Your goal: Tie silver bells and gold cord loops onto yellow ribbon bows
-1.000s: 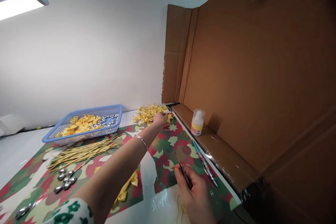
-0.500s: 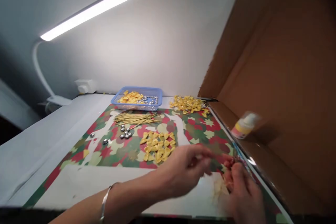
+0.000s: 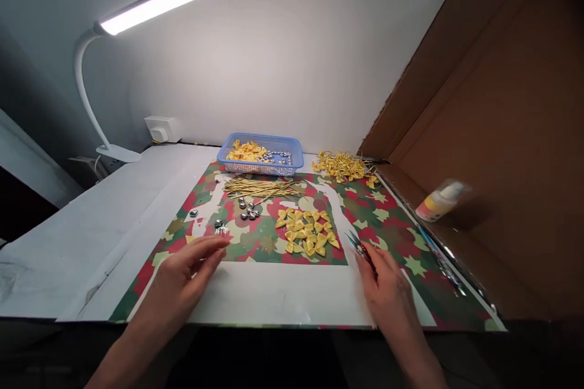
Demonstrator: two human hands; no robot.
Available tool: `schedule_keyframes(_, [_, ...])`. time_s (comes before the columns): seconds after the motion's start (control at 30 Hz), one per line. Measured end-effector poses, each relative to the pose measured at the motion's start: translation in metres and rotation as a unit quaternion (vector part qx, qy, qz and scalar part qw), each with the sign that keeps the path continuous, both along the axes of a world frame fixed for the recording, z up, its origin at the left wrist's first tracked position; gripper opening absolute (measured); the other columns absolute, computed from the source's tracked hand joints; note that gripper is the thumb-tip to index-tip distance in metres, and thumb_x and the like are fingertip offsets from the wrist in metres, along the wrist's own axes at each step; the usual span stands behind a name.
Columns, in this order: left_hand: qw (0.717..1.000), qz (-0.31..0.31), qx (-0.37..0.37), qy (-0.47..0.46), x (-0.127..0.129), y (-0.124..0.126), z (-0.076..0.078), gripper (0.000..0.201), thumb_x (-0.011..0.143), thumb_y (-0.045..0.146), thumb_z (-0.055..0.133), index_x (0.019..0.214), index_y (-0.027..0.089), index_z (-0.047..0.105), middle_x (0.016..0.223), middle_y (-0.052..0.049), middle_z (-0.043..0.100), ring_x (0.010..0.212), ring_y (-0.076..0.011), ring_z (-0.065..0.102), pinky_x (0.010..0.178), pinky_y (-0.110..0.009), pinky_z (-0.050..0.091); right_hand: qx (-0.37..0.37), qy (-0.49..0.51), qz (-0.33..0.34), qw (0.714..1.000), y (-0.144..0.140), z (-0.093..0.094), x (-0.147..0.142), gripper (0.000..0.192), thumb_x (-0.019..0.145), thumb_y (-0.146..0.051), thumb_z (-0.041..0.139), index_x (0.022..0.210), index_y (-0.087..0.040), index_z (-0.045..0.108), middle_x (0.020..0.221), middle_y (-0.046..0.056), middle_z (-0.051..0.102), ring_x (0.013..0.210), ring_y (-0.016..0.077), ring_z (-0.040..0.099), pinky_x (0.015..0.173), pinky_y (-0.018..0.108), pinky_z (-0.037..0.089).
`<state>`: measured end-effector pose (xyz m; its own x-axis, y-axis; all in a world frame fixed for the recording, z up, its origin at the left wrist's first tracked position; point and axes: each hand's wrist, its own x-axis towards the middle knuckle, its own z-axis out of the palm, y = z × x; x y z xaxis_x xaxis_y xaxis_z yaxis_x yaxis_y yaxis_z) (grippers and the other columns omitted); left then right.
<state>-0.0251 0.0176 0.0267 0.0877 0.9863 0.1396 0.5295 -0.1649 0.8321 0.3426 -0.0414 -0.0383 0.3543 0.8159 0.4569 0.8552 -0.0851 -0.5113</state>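
Note:
My left hand (image 3: 185,273) hovers over the front left of the mat. Its fingers are bent, with a gap between thumb and forefinger and nothing visible in them. Just beyond its fingertips lie a few silver bells (image 3: 218,223) and some small shiny clear bits (image 3: 222,231). On the right, my right hand (image 3: 385,282) is closed around a pair of small snips (image 3: 357,245), whose two thin points face away to the left. Rows of yellow ribbon bows (image 3: 309,231) lie flat to the left of the snips.
A blue basket (image 3: 298,161) with yellow bows and silver beads stands at the back. Before it lie gold twist ties (image 3: 262,187) and more silver bells (image 3: 250,213). A yellow bow pile (image 3: 344,165), a bottle (image 3: 440,200) and a cardboard wall (image 3: 493,134) are on the right.
My hands were together at the mat's right edge and are now apart. The left has moved left to the bells; the right now shows the snips. The view has shifted.

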Motion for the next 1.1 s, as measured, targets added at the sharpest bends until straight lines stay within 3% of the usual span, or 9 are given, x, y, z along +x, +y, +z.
schedule_keyframes(0.2, [0.991, 0.064, 0.076, 0.093, -0.023, 0.031, -0.001, 0.034, 0.092, 0.040, 0.057, 0.111, 0.020, 0.077, 0.125, -0.014, 0.076, 0.102, -0.0343, 0.073, 0.092, -0.046, 0.055, 0.019, -0.043, -0.049, 0.998, 0.000, -0.007, 0.014, 0.054, 0.100, -0.054, 0.040, 0.120, -0.014, 0.070, 0.109, 0.017, 0.069, 0.095, 0.0325, 0.069, 0.077, 0.044, 0.056])
schedule_keyframes(0.3, [0.988, 0.049, 0.089, 0.119, -0.021, 0.042, -0.004, 0.031, 0.092, 0.037, 0.056, 0.109, 0.022, 0.077, 0.121, -0.011, 0.078, 0.104, -0.0332, 0.074, 0.091, -0.044, 0.056, 0.022, -0.057, -0.059, 0.996, 0.000, -0.007, 0.023, 0.054, 0.099, -0.053, 0.040, 0.117, -0.014, 0.071, 0.103, 0.017, 0.069, 0.088, 0.0313, 0.068, 0.071, 0.043, 0.055])
schedule_keyframes(0.43, [0.986, 0.023, 0.094, 0.138, -0.014, 0.051, -0.012, 0.031, 0.091, 0.035, 0.055, 0.111, 0.022, 0.076, 0.126, -0.012, 0.075, 0.103, -0.0335, 0.074, 0.089, -0.045, 0.057, 0.006, -0.068, -0.056, 0.996, 0.003, -0.004, 0.029, 0.050, 0.100, -0.049, 0.040, 0.120, -0.015, 0.071, 0.107, 0.015, 0.071, 0.094, 0.0299, 0.069, 0.079, 0.042, 0.056])
schedule_keyframes(0.6, [0.984, 0.007, 0.078, 0.160, -0.011, 0.056, -0.011, 0.033, 0.091, 0.038, 0.055, 0.114, 0.023, 0.073, 0.131, -0.013, 0.073, 0.088, -0.0319, 0.076, 0.086, -0.048, 0.056, -0.015, -0.056, -0.062, 0.996, 0.009, 0.003, 0.029, 0.051, 0.101, -0.049, 0.042, 0.122, -0.014, 0.072, 0.107, 0.016, 0.071, 0.096, 0.0306, 0.067, 0.083, 0.045, 0.055])
schedule_keyframes(0.73, [0.989, -0.017, 0.062, 0.132, 0.008, 0.050, 0.002, 0.031, 0.092, 0.043, 0.059, 0.114, 0.028, 0.074, 0.128, -0.008, 0.074, 0.081, -0.0274, 0.077, 0.077, -0.040, 0.059, 0.001, -0.029, -0.067, 0.997, 0.009, 0.017, 0.025, 0.051, 0.100, -0.054, 0.047, 0.121, -0.016, 0.074, 0.108, 0.016, 0.073, 0.104, 0.0338, 0.064, 0.093, 0.050, 0.051])
schedule_keyframes(0.87, [0.991, -0.092, 0.070, 0.060, 0.048, 0.031, 0.011, 0.023, 0.092, 0.038, 0.064, 0.107, 0.028, 0.079, 0.117, -0.009, 0.079, 0.098, -0.0321, 0.076, 0.078, -0.039, 0.060, 0.063, 0.051, -0.086, 0.993, -0.008, 0.049, 0.011, 0.040, 0.105, -0.045, 0.047, 0.123, -0.021, 0.073, 0.111, 0.011, 0.073, 0.098, 0.0242, 0.068, 0.087, 0.039, 0.055])
schedule_keyframes(0.93, [0.992, -0.122, 0.043, -0.003, 0.072, 0.015, 0.015, 0.017, 0.093, 0.034, 0.067, 0.105, 0.032, 0.080, 0.117, -0.006, 0.079, 0.113, -0.0328, 0.071, 0.091, -0.038, 0.059, 0.109, 0.225, -0.081, 0.965, -0.021, 0.073, -0.005, 0.030, 0.101, -0.042, 0.059, 0.117, -0.023, 0.075, 0.097, 0.007, 0.073, 0.082, 0.0196, 0.067, 0.073, 0.032, 0.056])
schedule_keyframes(1.0, [0.983, -0.146, -0.017, -0.109, 0.098, -0.004, 0.023, 0.031, 0.094, 0.033, 0.068, 0.125, 0.038, 0.074, 0.127, -0.005, 0.075, 0.118, -0.0326, 0.068, 0.087, -0.035, 0.060, 0.120, 0.388, -0.007, 0.914, -0.032, 0.096, -0.029, 0.024, 0.098, -0.042, 0.065, 0.109, -0.024, 0.076, 0.081, 0.004, 0.069, 0.068, 0.0168, 0.065, 0.058, 0.028, 0.052])
schedule_keyframes(1.1, [0.907, -0.299, -0.195, -0.225, 0.134, -0.027, 0.037, 0.064, 0.083, 0.033, 0.084, 0.142, 0.044, 0.060, 0.134, -0.005, 0.070, 0.088, -0.0244, 0.072, 0.077, -0.033, 0.061, 0.041, 0.544, 0.094, 0.833, -0.042, 0.122, -0.067, 0.022, 0.096, -0.047, 0.068, 0.098, -0.027, 0.077, 0.058, -0.002, 0.056, 0.046, 0.0114, 0.051, 0.047, 0.024, 0.046])
